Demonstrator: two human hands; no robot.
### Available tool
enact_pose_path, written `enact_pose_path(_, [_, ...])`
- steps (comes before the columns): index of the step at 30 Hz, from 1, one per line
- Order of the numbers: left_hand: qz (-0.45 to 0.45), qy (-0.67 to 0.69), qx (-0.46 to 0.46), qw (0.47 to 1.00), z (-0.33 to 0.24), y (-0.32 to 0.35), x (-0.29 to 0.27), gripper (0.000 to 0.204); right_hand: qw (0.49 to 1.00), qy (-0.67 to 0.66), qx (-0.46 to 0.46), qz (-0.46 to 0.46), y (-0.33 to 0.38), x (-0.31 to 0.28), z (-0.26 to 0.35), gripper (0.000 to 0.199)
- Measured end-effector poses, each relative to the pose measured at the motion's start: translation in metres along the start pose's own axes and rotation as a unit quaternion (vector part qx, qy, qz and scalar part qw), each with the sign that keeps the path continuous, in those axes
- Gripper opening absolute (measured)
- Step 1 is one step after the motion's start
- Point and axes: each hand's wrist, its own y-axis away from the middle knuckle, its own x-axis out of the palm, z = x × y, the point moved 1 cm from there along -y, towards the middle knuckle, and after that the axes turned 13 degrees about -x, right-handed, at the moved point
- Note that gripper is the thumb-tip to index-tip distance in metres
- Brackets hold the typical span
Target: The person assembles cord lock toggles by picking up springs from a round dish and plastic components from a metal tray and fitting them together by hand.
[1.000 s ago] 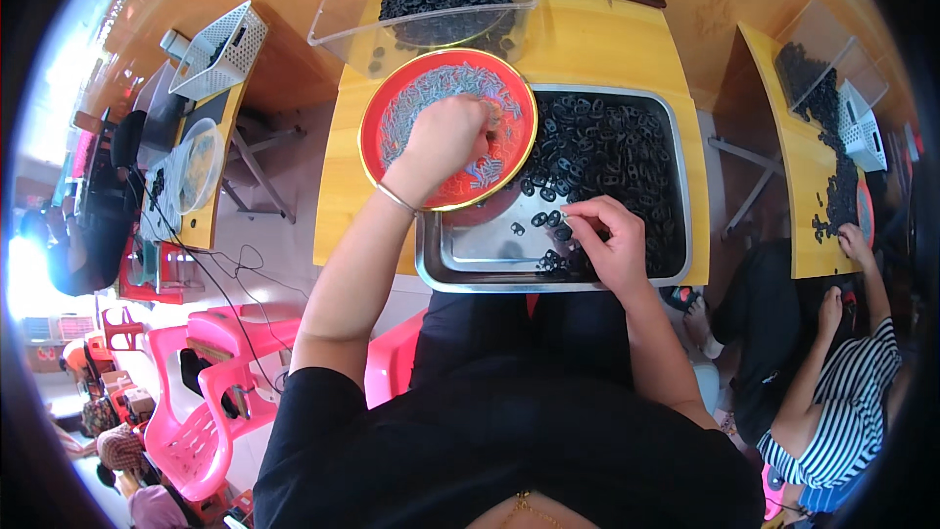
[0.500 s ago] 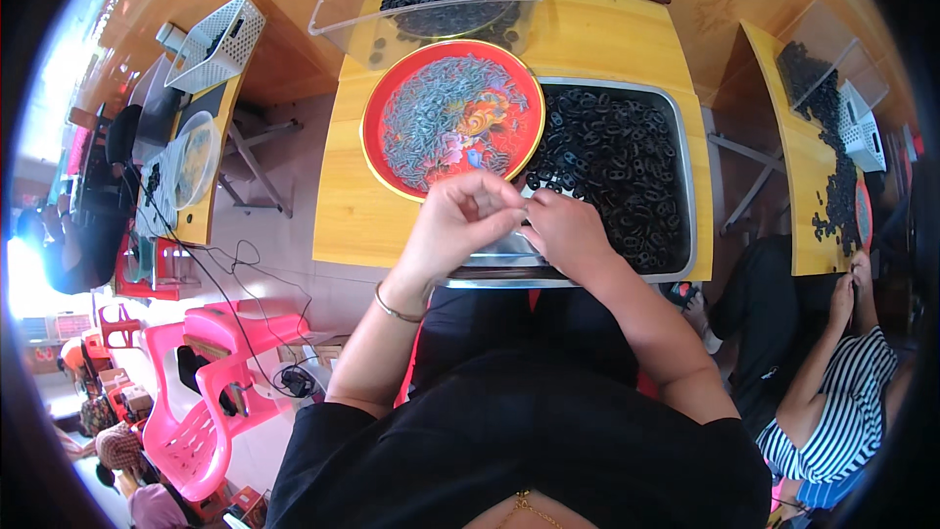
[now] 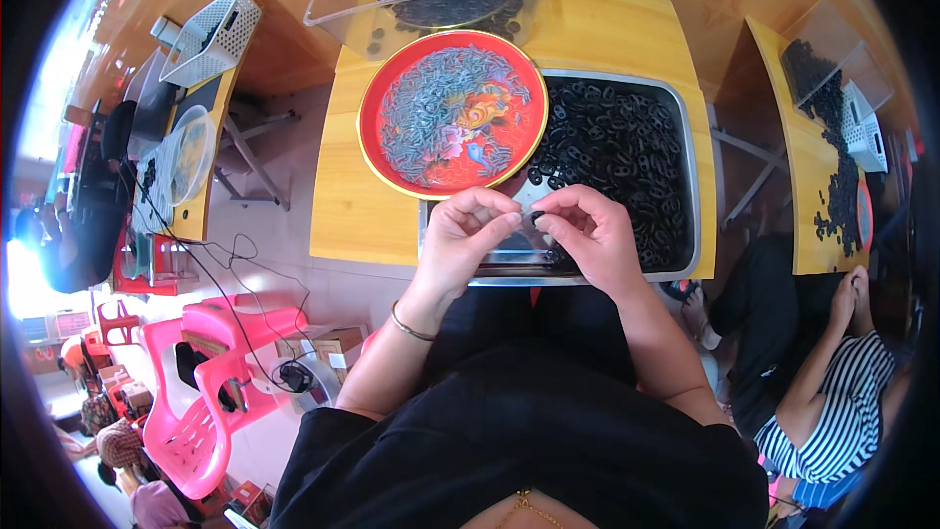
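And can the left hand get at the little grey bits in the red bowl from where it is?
Probably yes: the left hand is close to the near side of the red bowl, and nothing covers the grey bits inside.

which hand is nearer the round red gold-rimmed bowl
Left. The left hand is by the near rim of the bowl; the right hand is farther right, over the rectangular silver metal tray.

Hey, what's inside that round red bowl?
The red bowl holds many small grey pieces, thickest on the left; toward the right, a colourful flower picture shows on its bottom. Whatever lies under the thickest part is covered.
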Motion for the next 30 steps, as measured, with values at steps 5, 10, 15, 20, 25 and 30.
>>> enact_pose_path(5, [0.017, -0.002, 0.021, 1.000, 0.002, -0.001, 0.003, 0.013, 0.999, 0.019, -0.004, -0.037, 0.000, 0.000, 0.002, 0.014])
enact_pose_path(10, [0.015, 0.002, 0.028, 0.999, 0.001, -0.001, 0.005, 0.021, 0.999, 0.015, -0.013, -0.043, 0.001, 0.002, 0.005, 0.014])
enact_pose_path(15, [0.012, -0.022, 0.043, 0.999, 0.000, 0.001, 0.008, 0.022, 0.994, 0.083, -0.059, -0.024, 0.000, 0.001, 0.009, 0.013])
enact_pose_path(20, [-0.013, -0.111, 0.078, 0.991, -0.005, 0.006, 0.010, 0.022, 0.989, 0.121, -0.080, 0.000, 0.000, 0.000, 0.013, 0.012])
enact_pose_path(25, [-0.019, -0.191, 0.108, 0.975, -0.006, 0.006, 0.011, 0.024, 0.997, 0.062, -0.037, -0.014, 0.005, -0.001, 0.003, 0.010])
enact_pose_path(30, [-0.009, -0.066, 0.066, 0.996, -0.010, 0.006, 0.018, 0.020, 0.998, -0.024, 0.002, -0.063, 0.010, 0.001, -0.001, 0.013])
